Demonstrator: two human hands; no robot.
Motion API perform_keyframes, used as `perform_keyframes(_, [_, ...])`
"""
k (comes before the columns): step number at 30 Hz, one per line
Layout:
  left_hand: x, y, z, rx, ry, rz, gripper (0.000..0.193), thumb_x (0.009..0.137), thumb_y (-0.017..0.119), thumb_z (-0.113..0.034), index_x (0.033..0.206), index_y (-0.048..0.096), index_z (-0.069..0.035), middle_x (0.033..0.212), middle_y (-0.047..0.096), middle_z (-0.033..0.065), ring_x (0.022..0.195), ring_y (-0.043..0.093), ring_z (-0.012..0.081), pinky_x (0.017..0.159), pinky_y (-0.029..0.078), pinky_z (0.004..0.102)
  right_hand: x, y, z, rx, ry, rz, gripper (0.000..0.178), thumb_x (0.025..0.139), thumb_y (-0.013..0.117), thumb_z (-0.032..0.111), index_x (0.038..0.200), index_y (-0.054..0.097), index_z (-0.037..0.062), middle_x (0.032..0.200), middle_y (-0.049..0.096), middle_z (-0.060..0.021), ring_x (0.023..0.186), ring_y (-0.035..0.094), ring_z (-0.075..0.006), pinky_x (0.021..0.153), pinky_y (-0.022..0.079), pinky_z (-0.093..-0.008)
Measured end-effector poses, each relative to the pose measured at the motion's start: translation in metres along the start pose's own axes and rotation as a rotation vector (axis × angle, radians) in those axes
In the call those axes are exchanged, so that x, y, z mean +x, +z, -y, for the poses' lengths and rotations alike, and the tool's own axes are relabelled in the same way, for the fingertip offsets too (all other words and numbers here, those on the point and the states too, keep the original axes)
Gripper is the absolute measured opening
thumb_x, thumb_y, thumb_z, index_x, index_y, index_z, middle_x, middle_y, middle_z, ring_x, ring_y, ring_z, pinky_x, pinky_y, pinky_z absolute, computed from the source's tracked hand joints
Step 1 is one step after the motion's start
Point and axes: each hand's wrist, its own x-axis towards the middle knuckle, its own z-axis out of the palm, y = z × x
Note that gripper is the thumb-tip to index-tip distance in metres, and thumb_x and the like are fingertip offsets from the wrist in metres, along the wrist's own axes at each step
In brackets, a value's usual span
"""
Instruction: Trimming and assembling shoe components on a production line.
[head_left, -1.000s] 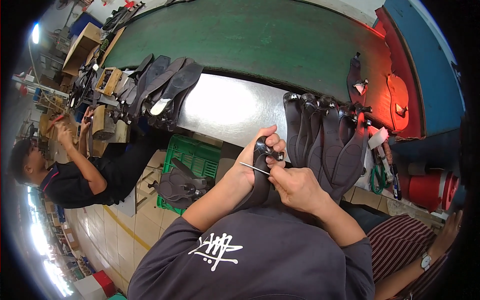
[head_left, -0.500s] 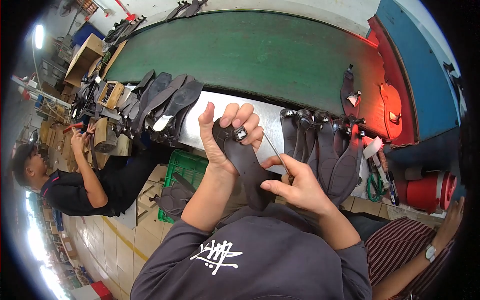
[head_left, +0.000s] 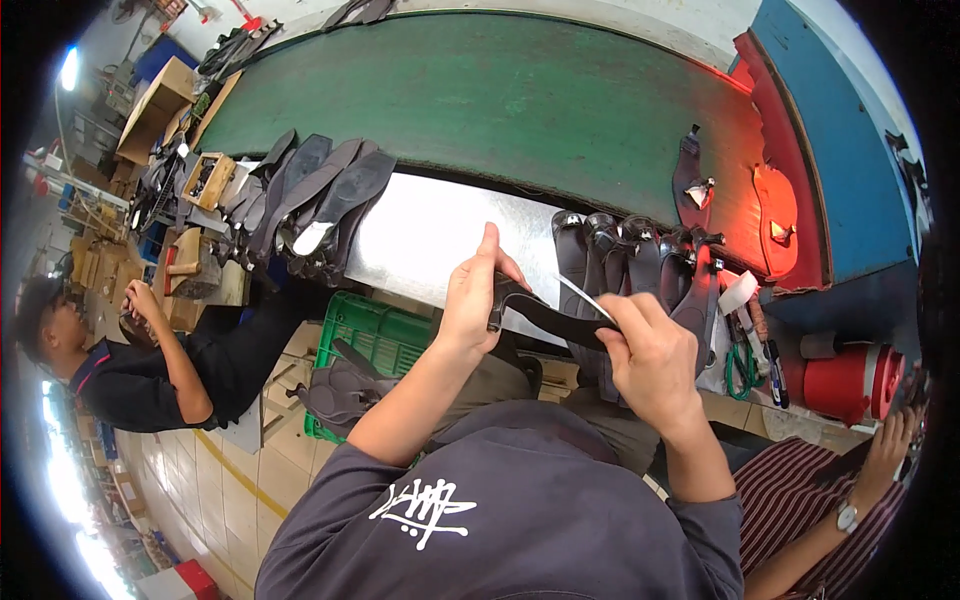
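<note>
My left hand (head_left: pixel 472 300) grips one end of a dark sandal (head_left: pixel 550 316), fingers curled round it and thumb raised. The sandal is tilted so that its thin side edge shows. In my right hand (head_left: pixel 655 345) is a slim metal tool (head_left: pixel 583 297) with a straight shaft pointing up and to the left, above the sandal. The tool's handle is hidden by my closed fingers. The sandal's other end reaches up to my right hand; whether those fingers also grip it, I cannot tell.
Dark sandals (head_left: pixel 635 260) line the right of the metal tabletop (head_left: pixel 440 230); more soles (head_left: pixel 325 190) pile at its left. Beyond lies a green conveyor belt (head_left: pixel 480 90). A green crate (head_left: pixel 375 335) stands below. Co-workers sit left (head_left: pixel 150 380) and right (head_left: pixel 850 480).
The sandal has tipped from its broad face to edge-on, and my left hand has turned with it. My right hand has moved right and up. The left co-worker no longer holds the red-handled tool.
</note>
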Motion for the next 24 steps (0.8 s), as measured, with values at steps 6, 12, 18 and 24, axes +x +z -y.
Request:
perform_keyframes(6, [-0.004, 0.012, 0.000, -0.185, 0.076, -0.121, 0.074, 0.096, 0.022, -0.064, 0.062, 0.051, -0.005, 0.059, 0.056, 0.0086, 0.055, 0.057, 0.0179, 0.058, 0.048, 0.0285, -0.012, 0.025, 0.006, 0.428, -0.111, -0.115, 0.049, 0.081, 0.062, -0.004, 0.129, 0.057, 0.0076, 0.075, 0.057, -0.0107, 0.057, 0.054, -0.0187, 0.056, 0.047, -0.0301])
perform_keyframes(12, [-0.014, 0.022, 0.004, -0.208, 0.085, -0.054, 0.077, 0.095, 0.016, -0.067, 0.061, 0.047, -0.006, 0.061, 0.049, 0.0051, 0.057, 0.054, 0.0164, 0.061, 0.047, 0.0272, -0.023, 0.046, 0.023, 1.249, 0.500, 0.255, 0.048, 0.089, 0.053, -0.002, 0.135, 0.042, 0.0039, 0.063, 0.056, -0.0020, 0.056, 0.051, -0.0076, 0.055, 0.041, -0.0230])
perform_keyframes(18, [-0.016, 0.034, 0.011, -0.261, 0.066, -0.171, 0.069, 0.096, 0.024, -0.064, 0.058, 0.042, -0.009, 0.059, 0.047, 0.0064, 0.055, 0.047, 0.0176, 0.057, 0.044, 0.0297, -0.029, 0.070, 0.018, 1.246, 0.517, 0.089, 0.032, 0.093, 0.053, 0.002, 0.124, 0.052, 0.0008, 0.064, 0.053, 0.0021, 0.058, 0.046, -0.0027, 0.052, 0.036, -0.0195])
perform_keyframes(24, [-0.010, 0.025, 0.026, -0.249, 0.089, -0.174, 0.068, 0.098, 0.026, -0.059, 0.058, 0.045, -0.007, 0.061, 0.048, 0.0054, 0.053, 0.048, 0.0157, 0.056, 0.045, 0.0280, -0.031, 0.085, 0.010, 1.193, 0.474, -0.060, 0.024, 0.096, 0.053, 0.007, 0.117, 0.059, -0.0012, 0.063, 0.051, 0.0032, 0.055, 0.042, -0.0022, 0.048, 0.033, -0.0184])
